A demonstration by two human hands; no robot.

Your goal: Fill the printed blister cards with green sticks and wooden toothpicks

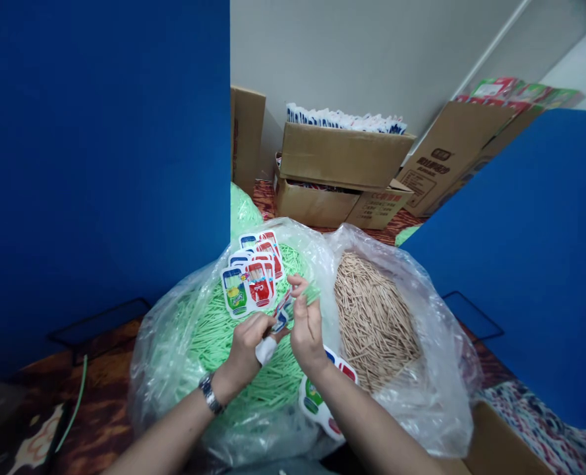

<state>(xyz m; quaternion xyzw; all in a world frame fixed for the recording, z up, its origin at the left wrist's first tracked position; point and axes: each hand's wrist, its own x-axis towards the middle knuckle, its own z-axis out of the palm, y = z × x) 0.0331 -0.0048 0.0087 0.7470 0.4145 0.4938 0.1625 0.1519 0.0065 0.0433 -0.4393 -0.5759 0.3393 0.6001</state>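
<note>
A large clear plastic bag holds many thin light-green sticks. Above it, my left hand pinches a small printed card with blue, red and white on it, seen edge-on. Something white shows under the left fingers. Close beside the card, my right hand has curled fingers, with a blurred bunch of green sticks at the fingertips. Several drink-shaped printed cards, green and red, lie overlapped on the sticks. More printed cards lie partly hidden under my right forearm.
Right of the green sticks, a second clear bag holds thin brown sticks. Stacked cardboard boxes stand behind, the upper one full of printed cards. Blue panels rise on both sides. A cardboard box sits at lower right.
</note>
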